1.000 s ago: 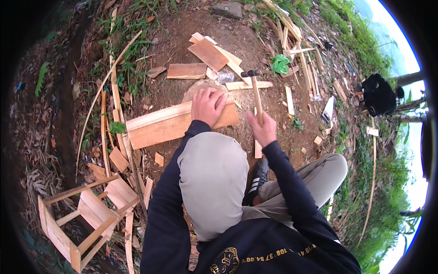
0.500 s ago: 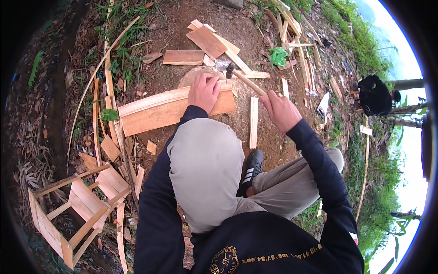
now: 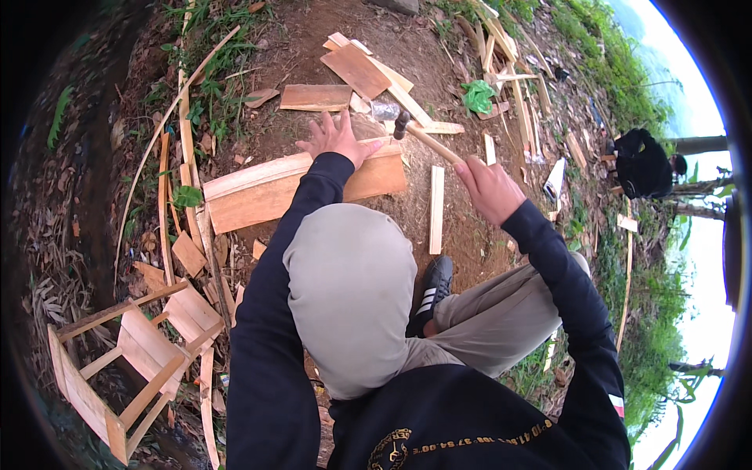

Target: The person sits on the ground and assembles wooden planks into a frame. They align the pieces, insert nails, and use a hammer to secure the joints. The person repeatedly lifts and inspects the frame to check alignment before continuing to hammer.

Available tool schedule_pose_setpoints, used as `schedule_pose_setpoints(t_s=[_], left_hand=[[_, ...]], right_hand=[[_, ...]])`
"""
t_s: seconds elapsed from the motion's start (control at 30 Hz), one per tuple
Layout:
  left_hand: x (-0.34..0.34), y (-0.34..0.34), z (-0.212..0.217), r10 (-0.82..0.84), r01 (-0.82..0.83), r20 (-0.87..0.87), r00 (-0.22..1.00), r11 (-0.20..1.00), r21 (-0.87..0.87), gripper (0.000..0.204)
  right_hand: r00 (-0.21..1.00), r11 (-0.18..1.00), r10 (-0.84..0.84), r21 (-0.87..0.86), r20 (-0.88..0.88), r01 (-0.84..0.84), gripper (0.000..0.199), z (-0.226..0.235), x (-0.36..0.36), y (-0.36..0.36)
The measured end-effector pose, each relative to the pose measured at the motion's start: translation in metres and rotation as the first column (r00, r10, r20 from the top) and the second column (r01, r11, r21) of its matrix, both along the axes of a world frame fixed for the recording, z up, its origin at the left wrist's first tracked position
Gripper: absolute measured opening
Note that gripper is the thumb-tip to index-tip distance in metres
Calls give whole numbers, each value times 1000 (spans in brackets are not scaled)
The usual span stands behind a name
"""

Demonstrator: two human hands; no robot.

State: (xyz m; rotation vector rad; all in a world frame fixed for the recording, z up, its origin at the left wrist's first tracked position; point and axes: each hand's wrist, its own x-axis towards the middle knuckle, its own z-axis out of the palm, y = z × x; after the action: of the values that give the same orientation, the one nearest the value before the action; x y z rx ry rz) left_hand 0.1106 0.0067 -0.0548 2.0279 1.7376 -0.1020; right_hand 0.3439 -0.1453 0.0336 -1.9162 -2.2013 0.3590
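Note:
My right hand [image 3: 492, 190] is closed round the wooden handle of a hammer [image 3: 433, 144]. Its dark head hangs just beyond the right end of a wide wooden board [image 3: 262, 204]. A narrow wooden strip [image 3: 262, 174] runs along the board's far edge. Over that edge, toward the right end, lies my left hand [image 3: 337, 142], open with fingers spread and thumb pointing right. Behind the hand a round wood stump [image 3: 363, 125] shows in part, under the board. Whether a nail stands by the hammer head is too small to tell.
A wooden frame [image 3: 145, 356] with legs and crossbars lies at lower left. A loose slat [image 3: 435, 210] rests right of the board. Cut boards [image 3: 356, 70], a clear plastic bag [image 3: 384, 110], a green bag [image 3: 478, 97] and a handsaw [image 3: 554, 178] lie around. Another person [image 3: 642, 163] is at far right.
My left hand has gone from curled fingers near the board's end to spread fingers, shifting slightly left. The hammer and my right hand have moved slightly right and nearer.

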Motion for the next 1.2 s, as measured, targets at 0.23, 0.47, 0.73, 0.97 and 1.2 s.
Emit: schedule_pose_setpoints(t_s=[0.23,0.47,0.73,0.97,1.2], left_hand=[[-1,-8,-20,-33,28,33,999,991,130,99],[-5,-10,-19,-37,31,38,999,989,147,97],[-1,-7,-20,-56,51,28,998,987,155,98],[1,-11,-26,-53,43,52,997,982,185,97],[-5,-10,-28,-45,36,38,998,979,200,97]], right_hand=[[987,994,-76,68,-139,86,35,11,-11,12],[998,998,-28,47,-49,30,33,12,-14,20],[995,999,7,-52,102,-1,34,-17,-2,6],[992,920,55,380,113,-95,31,7,-4,14],[997,997,-68,-46,-36,67,34,16,-1,24]])
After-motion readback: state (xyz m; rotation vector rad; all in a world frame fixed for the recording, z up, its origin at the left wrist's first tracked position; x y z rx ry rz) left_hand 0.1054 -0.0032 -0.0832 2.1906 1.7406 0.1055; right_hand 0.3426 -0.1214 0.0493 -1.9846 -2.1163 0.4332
